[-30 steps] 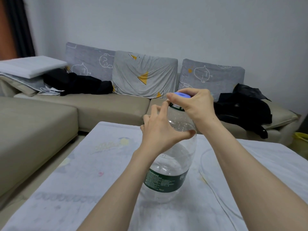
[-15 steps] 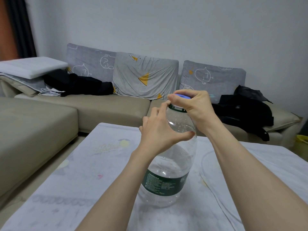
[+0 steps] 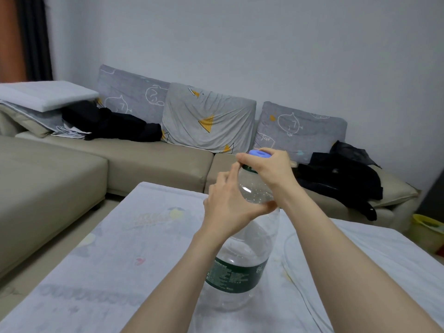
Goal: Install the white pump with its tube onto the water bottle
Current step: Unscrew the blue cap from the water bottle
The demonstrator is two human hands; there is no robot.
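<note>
The room is dim and evenly lit, a cool grey-blue cast over everything, with no lamp or window in sight to say where the light comes from. Shadows are soft and faint: a weak one under the sofa (image 3: 149, 162) seat edge, barely any on the table (image 3: 101, 272). A small bright glint sits on the shoulder of the clear bottle (image 3: 242, 265). The wide lens bends the wall (image 3: 264, 44) and curtain (image 3: 33, 37) near the picture's borders, and the forearms swell at the bottom. The far right border smears with blur; detail is soft, the cloth print washed out.
</note>
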